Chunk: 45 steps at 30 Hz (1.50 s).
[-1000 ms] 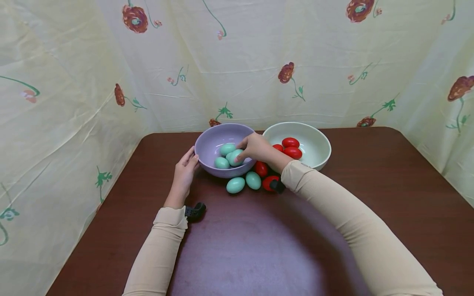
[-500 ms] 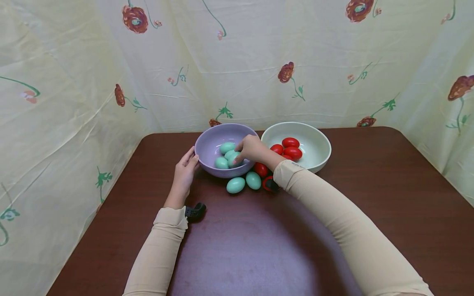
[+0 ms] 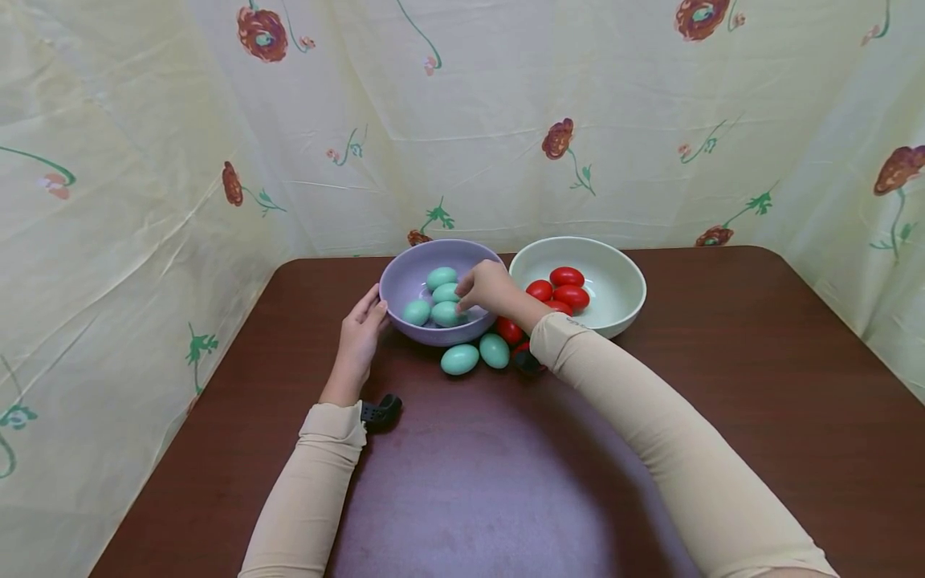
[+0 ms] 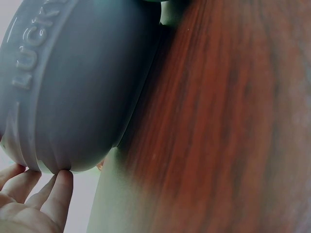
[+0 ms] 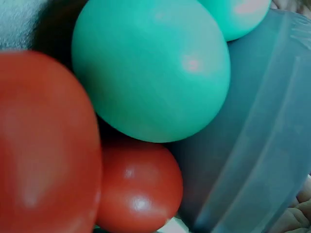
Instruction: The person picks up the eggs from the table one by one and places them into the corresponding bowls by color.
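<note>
A lavender bowl [image 3: 405, 277] stands at the back of the table with several mint-green eggs inside. Along its left side lies my left hand [image 3: 357, 341], fingers extended and fingertips touching the outer wall [image 4: 73, 87] near the raised lettering. My right hand [image 3: 491, 287] reaches over the bowl's right rim. Its thumb and fingertips are right at the end of the nearest green egg [image 3: 446, 314], which lies in the bowl. Another green egg [image 3: 417, 312] lies to its left. Outside, below the right forearm, the right wrist view has a green egg [image 5: 150, 73] close up against the bowl.
To the right stands a pale green bowl [image 3: 614, 281] holding several red eggs [image 3: 571, 298]. In front of the bowls, two green eggs [image 3: 459, 360] and red eggs [image 3: 509, 329] lie on the dark wooden table [image 3: 759, 361]. A flowered curtain [image 3: 470, 120] hangs behind.
The green eggs in the lavender bowl have spread apart, one shifting left. My right hand has moved slightly left, its fingers coming off the egg. The left hand stays put.
</note>
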{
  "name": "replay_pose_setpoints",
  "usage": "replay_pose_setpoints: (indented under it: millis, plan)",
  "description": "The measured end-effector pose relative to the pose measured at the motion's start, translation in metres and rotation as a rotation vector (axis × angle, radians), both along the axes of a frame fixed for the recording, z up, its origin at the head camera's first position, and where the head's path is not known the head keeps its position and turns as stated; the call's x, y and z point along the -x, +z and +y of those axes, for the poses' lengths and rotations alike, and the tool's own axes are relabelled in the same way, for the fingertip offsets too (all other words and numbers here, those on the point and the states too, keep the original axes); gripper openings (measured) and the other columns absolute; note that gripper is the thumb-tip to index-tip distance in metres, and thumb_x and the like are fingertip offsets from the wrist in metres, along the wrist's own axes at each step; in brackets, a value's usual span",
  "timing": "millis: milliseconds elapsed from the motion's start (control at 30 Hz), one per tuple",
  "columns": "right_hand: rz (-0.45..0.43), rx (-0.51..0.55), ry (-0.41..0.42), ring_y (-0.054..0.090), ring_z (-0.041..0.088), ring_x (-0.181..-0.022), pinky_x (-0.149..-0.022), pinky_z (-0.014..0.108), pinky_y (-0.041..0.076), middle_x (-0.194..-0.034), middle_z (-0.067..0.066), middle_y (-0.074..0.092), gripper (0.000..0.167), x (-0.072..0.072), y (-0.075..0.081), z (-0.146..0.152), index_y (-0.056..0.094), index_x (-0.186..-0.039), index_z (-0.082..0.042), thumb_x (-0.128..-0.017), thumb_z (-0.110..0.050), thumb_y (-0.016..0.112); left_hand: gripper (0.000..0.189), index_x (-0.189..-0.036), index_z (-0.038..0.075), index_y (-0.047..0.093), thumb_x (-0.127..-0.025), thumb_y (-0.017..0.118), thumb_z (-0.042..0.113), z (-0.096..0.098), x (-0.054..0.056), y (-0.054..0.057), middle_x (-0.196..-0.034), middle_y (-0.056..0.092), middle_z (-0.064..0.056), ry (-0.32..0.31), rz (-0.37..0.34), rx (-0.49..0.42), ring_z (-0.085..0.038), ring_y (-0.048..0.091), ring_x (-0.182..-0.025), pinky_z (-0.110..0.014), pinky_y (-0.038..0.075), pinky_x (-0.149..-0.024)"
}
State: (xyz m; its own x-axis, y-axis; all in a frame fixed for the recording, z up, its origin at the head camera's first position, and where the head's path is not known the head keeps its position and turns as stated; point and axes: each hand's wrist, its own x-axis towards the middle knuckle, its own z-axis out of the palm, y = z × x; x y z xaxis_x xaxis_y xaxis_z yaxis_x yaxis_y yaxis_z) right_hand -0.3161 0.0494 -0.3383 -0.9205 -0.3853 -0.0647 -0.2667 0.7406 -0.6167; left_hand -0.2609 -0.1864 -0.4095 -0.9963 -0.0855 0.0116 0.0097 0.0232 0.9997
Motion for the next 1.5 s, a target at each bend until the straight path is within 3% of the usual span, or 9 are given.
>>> replay_pose_setpoints:
  millis: [267, 467, 600, 800, 1000, 1300, 1500]
  plan:
    - [-0.089, 0.224, -0.081, 0.065, 0.023, -0.112, -0.099, 0.035, 0.054, -0.109, 0.008, 0.077, 0.034, -0.01, 0.007, 0.016, 0.075, -0.115, -0.007, -0.083, -0.018, 0.081, 0.055, -0.156, 0.015, 0.033, -0.105, 0.049, 0.028, 0.0, 0.001, -0.001, -0.161, 0.035, -0.005, -0.006, 0.004, 0.004, -0.021, 0.044, -0.143, -0.038, 0.038, -0.118]
    - [-0.141, 0.313, -0.12, 0.063, 0.022, -0.113, -0.097, 0.035, 0.054, -0.107, 0.007, 0.077, 0.033, -0.027, 0.015, 0.029, 0.076, -0.115, -0.011, -0.083, -0.019, 0.08, 0.055, -0.156, 0.015, 0.033, -0.105, 0.049, 0.028, 0.0, 0.0, 0.0, -0.161, 0.035, -0.006, -0.004, 0.003, 0.008, -0.021, 0.043, -0.143, -0.039, 0.038, -0.118]
    - [-0.122, 0.329, -0.1, 0.064, 0.022, -0.112, -0.097, 0.034, 0.055, -0.109, 0.008, 0.076, 0.033, -0.039, 0.015, 0.041, 0.076, -0.115, -0.011, -0.084, -0.019, 0.08, 0.055, -0.156, 0.016, 0.033, -0.105, 0.049, 0.028, 0.0, -0.001, 0.001, -0.161, 0.035, -0.005, -0.005, 0.001, 0.016, -0.021, 0.043, -0.143, -0.04, 0.037, -0.118]
    - [-0.066, 0.274, -0.043, 0.067, 0.023, -0.112, -0.101, 0.038, 0.053, -0.117, 0.011, 0.074, 0.041, -0.056, 0.013, 0.055, 0.073, -0.121, -0.011, -0.083, -0.023, 0.081, 0.054, -0.156, 0.015, 0.033, -0.105, 0.048, 0.027, 0.0, -0.001, 0.001, -0.161, 0.035, -0.006, -0.004, 0.006, 0.009, -0.022, 0.043, -0.143, -0.04, 0.038, -0.118]
    - [-0.025, 0.264, -0.064, 0.068, 0.025, -0.109, -0.097, 0.039, 0.054, -0.115, 0.009, 0.075, 0.045, -0.072, 0.008, 0.069, 0.072, -0.123, -0.013, -0.081, -0.023, 0.083, 0.055, -0.156, 0.014, 0.033, -0.105, 0.048, 0.027, 0.0, -0.002, 0.001, -0.162, 0.034, -0.006, 0.005, 0.007, 0.005, -0.022, 0.042, -0.144, -0.04, 0.038, -0.118]
    - [-0.045, 0.311, -0.096, 0.062, 0.027, -0.121, -0.101, 0.041, 0.053, -0.121, 0.01, 0.072, 0.049, -0.09, -0.002, 0.086, 0.07, -0.125, -0.011, -0.079, -0.02, 0.084, 0.055, -0.157, 0.016, 0.032, -0.105, 0.048, 0.029, 0.0, -0.002, 0.001, -0.162, 0.034, -0.004, 0.0, -0.008, 0.024, -0.022, 0.043, -0.143, -0.039, 0.038, -0.118]
    - [-0.076, 0.383, -0.042, 0.058, 0.029, -0.13, -0.11, 0.042, 0.047, -0.126, 0.017, 0.069, 0.05, -0.099, -0.01, 0.095, 0.066, -0.127, -0.002, -0.079, -0.008, 0.082, 0.054, -0.157, 0.015, 0.032, -0.106, 0.047, 0.026, 0.0, -0.002, 0.0, -0.162, 0.034, -0.005, -0.007, 0.006, 0.005, -0.021, 0.042, -0.144, -0.039, 0.037, -0.118]
